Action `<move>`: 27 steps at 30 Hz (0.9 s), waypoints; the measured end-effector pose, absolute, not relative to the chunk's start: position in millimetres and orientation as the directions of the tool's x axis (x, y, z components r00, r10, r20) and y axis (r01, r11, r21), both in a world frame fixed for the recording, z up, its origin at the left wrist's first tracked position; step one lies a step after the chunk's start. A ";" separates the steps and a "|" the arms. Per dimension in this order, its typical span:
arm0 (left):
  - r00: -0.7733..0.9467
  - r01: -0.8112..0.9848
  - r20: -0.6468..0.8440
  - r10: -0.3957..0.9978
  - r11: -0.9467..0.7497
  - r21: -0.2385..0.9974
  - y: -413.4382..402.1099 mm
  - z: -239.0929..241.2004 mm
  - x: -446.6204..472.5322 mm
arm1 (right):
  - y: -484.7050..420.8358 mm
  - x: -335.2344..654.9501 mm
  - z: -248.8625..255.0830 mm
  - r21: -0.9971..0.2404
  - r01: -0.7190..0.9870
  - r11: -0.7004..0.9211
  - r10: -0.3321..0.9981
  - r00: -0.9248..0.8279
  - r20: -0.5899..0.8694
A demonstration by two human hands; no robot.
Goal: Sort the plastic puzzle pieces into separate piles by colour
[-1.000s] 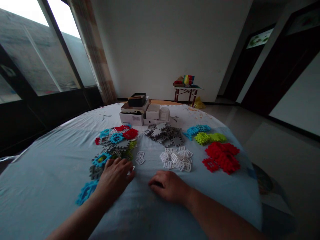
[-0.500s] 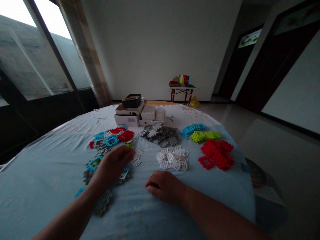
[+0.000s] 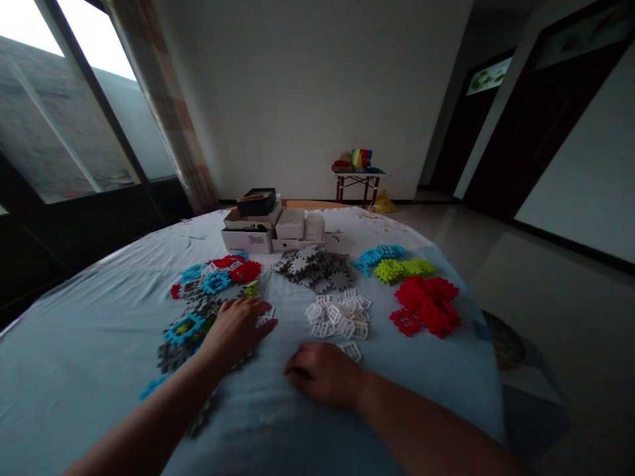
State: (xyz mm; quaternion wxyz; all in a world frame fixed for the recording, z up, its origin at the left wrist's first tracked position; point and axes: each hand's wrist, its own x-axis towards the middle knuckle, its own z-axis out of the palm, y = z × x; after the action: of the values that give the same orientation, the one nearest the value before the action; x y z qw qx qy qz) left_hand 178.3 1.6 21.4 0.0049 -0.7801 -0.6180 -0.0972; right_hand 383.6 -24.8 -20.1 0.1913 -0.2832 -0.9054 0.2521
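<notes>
My left hand lies palm down over the left cluster, its fingers spread. A white lattice window piece shows partly beneath its fingertips. Around this hand are blue notched frames, grey notched pieces and red frames, some joined or overlapping. My right hand rests on the cloth with curled fingers, and nothing shows in the gap by the thumb. Just beyond its knuckles is a single white lattice piece. A heap of white lattice pieces lies farther back.
Grey notched tiles are heaped at mid-table. Blue, green and red pieces lie in piles to the right. Stacked boxes stand behind. The round table has a light blue cloth; its edge curves away at right.
My left hand has lowered and its fingers have spread over the white pieces beside the cluster. One white piece now shows beyond my right hand, which has hardly moved. The view has shifted slightly.
</notes>
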 end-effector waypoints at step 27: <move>0.126 0.903 0.197 0.972 -0.195 0.384 6.8 28.5 178.7 | -24.6 385.4 -19.4 -0.556 0.417 0.719 0.599 -0.777 0.192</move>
State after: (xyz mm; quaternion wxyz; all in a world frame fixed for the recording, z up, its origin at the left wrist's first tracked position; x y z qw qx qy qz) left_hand 178.7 6.8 28.5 -0.0855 -0.7455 -0.6288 -0.2040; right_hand 385.4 -24.6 -19.4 0.1824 -0.2794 -0.9091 0.2495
